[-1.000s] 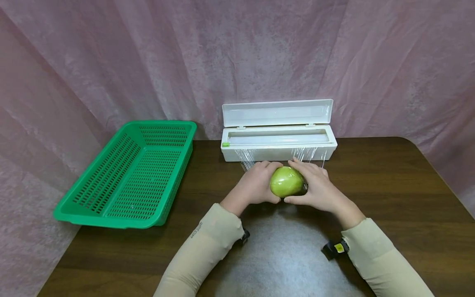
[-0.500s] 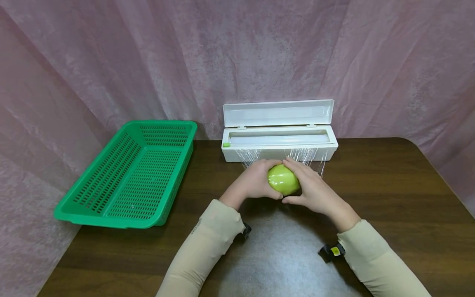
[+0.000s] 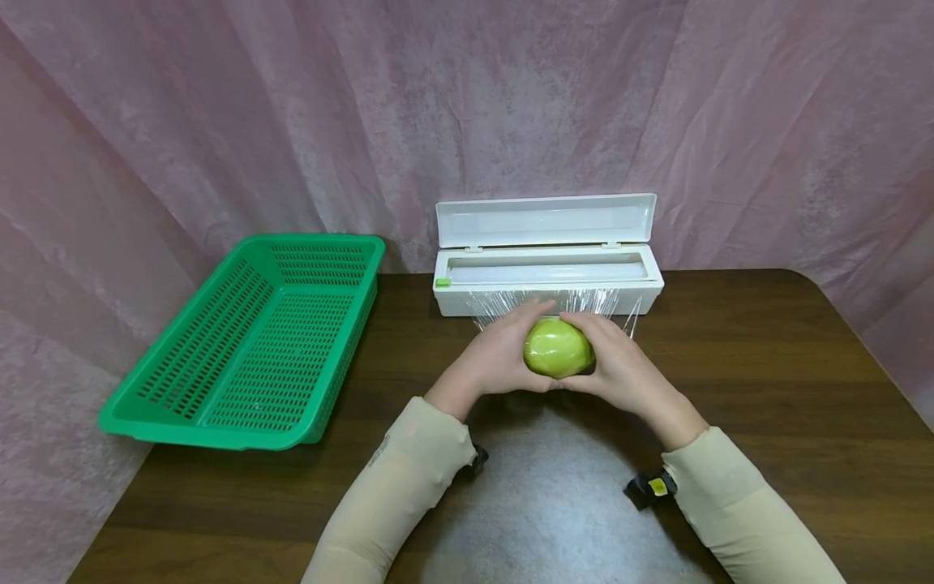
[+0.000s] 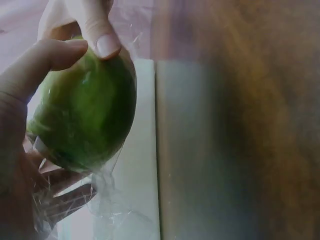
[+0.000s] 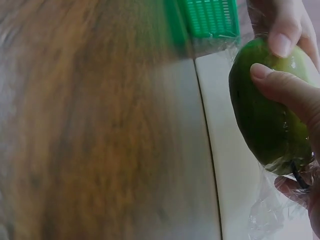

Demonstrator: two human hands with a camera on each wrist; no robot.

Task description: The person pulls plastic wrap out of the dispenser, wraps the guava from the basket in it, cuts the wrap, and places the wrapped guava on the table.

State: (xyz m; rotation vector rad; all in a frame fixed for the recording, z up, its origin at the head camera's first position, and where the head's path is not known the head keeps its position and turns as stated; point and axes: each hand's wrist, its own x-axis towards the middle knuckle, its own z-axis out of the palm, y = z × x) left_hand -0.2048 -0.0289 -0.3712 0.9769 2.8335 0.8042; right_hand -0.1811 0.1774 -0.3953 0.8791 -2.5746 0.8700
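Both hands hold a green pear (image 3: pixel 558 349) just in front of the white film box. Glossy cling film (image 4: pixel 120 205) covers the pear and trails from its lower end in the left wrist view. My left hand (image 3: pixel 507 350) grips the left side, its thumb across the near face. The right hand (image 3: pixel 620 361) grips the opposite side, and the two thumbs nearly meet. A dark stem (image 5: pixel 300 175) shows at the lower end in the right wrist view. Stretched film (image 3: pixel 594 302) runs from the box front down behind the hands, which hide part of it.
The white cling film dispenser (image 3: pixel 467 304) stands at the table's back with its lid (image 3: pixel 547 221) raised and the roll inside. A green slotted basket (image 3: pixel 343 357) sits on the left. Behind the brown wooden table (image 3: pixel 766 381) hangs a pink curtain (image 3: pixel 554 97).
The pear has turned so its dark end no longer shows at the right. Both hands have moved slightly toward the dispenser, and the thumbs are closer together.
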